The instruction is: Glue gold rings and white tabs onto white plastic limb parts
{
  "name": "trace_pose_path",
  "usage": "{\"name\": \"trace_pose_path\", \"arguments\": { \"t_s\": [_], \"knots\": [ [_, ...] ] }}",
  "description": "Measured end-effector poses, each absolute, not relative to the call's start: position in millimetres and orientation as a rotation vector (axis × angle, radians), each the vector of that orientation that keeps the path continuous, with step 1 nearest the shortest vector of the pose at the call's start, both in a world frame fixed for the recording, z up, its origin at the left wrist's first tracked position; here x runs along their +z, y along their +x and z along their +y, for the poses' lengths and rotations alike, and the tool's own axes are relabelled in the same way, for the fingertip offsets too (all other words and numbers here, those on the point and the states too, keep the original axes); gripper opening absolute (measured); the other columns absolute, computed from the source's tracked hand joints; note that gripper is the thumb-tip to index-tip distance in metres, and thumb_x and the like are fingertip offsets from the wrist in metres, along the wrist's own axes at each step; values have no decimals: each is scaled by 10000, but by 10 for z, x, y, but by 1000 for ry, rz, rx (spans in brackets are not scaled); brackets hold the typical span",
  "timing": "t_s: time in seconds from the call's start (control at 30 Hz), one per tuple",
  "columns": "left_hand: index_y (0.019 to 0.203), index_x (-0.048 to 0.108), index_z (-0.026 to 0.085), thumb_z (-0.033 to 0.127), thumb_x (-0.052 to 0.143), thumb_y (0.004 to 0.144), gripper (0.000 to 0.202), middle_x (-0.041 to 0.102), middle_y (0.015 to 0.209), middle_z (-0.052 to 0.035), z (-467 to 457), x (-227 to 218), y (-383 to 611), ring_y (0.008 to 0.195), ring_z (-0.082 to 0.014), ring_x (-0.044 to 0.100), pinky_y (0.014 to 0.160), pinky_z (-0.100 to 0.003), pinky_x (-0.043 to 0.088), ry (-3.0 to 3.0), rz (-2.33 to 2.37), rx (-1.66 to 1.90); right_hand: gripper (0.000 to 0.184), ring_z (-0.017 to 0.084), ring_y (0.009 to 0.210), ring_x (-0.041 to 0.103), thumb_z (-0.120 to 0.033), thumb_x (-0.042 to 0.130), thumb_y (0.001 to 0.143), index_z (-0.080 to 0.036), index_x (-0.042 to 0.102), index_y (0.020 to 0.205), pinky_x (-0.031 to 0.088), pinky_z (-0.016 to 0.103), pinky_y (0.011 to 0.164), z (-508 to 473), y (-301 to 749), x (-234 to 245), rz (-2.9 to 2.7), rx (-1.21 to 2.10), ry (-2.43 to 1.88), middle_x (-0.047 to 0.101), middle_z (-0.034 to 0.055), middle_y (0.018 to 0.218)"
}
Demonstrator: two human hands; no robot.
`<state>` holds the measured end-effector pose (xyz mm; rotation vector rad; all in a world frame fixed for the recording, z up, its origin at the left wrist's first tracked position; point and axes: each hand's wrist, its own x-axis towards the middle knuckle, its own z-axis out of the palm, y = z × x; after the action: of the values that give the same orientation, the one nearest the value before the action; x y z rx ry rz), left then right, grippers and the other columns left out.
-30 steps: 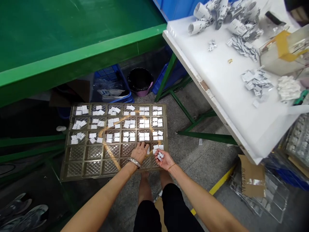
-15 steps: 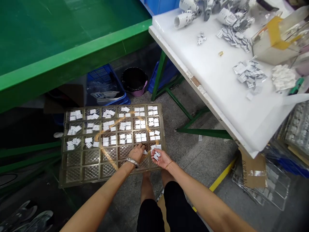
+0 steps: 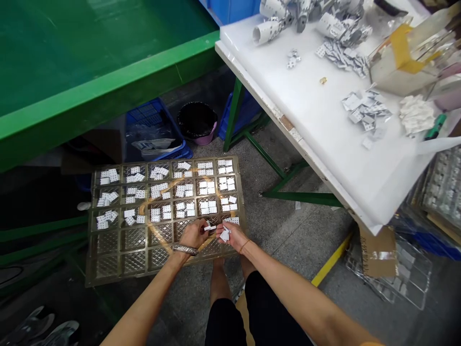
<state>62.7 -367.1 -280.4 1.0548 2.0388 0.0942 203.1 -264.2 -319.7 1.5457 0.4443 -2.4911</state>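
My left hand (image 3: pixel 193 234) pinches a small flat white piece (image 3: pixel 210 227) between thumb and fingers, just left of my right hand. My right hand (image 3: pixel 235 236) is curled palm up around several more small white pieces (image 3: pixel 225 235). Both hands are over the near right part of a clear brownish plastic tray (image 3: pixel 108 241) with many compartments. Small white pieces with dark dots (image 3: pixel 206 187) lie in groups in its far and middle rows. Some near compartments at the left show bare textured bottoms. My hands and forearms partly hide the near right compartments.
On the white table (image 3: pixel 288 91) at right lie piles of white pieces (image 3: pixel 365 109), printed white tubes (image 3: pixel 268 31) and a crumpled white cloth (image 3: pixel 417 115). A green bench (image 3: pixel 108 81) runs along the left. Below stand a blue crate (image 3: pixel 180 151) and a black-lined bin (image 3: pixel 197 120).
My left hand has lifted slightly from the tray and now shows a white piece in its fingertips near my right hand. My right hand has shifted a little left.
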Motion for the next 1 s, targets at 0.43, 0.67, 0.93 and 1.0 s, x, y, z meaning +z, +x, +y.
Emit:
{"name": "trace_pose_path", "arguments": {
  "t_s": [0.43, 0.67, 0.93, 1.0],
  "knots": [
    [1229, 565, 187, 318, 580, 911, 344, 593, 1228, -103, -3622, -2633, 695, 1027, -241, 611, 846, -455, 533, 1083, 2142, -27, 270, 144, 782, 634, -358, 561, 947, -133, 596, 1092, 559, 305, 673, -2450, 2091, -3194, 310, -2496, 1502, 638, 52, 989],
    [1225, 566, 176, 334, 586, 907, 355, 615, 1180, -97, -3511, -2825, 751, 971, -230, 629, 812, -444, 545, 1059, 2039, -242, 252, 113, 682, 612, -361, 554, 952, -125, 606, 1026, 538, 260, 601, -2412, 2260, -3249, 310, -2469, 1561, 635, 27, 890],
    [1205, 575, 175, 342, 581, 909, 340, 619, 1175, -94, -3458, -2841, 736, 976, -228, 628, 823, -444, 538, 1124, 1963, -197, 249, 117, 697, 613, -353, 557, 951, -127, 602, 1043, 540, 262, 605, -2400, 2268, -3273, 295, -2469, 1571, 633, 32, 911],
    [1216, 570, 177, 337, 582, 909, 346, 615, 1187, -96, -3456, -2862, 770, 985, -231, 627, 826, -446, 538, 1143, 1948, -170, 252, 125, 726, 619, -350, 559, 949, -129, 599, 1063, 546, 274, 625, -2371, 2295, -3290, 297, -2468, 1579, 633, 39, 941]
  ]
}}
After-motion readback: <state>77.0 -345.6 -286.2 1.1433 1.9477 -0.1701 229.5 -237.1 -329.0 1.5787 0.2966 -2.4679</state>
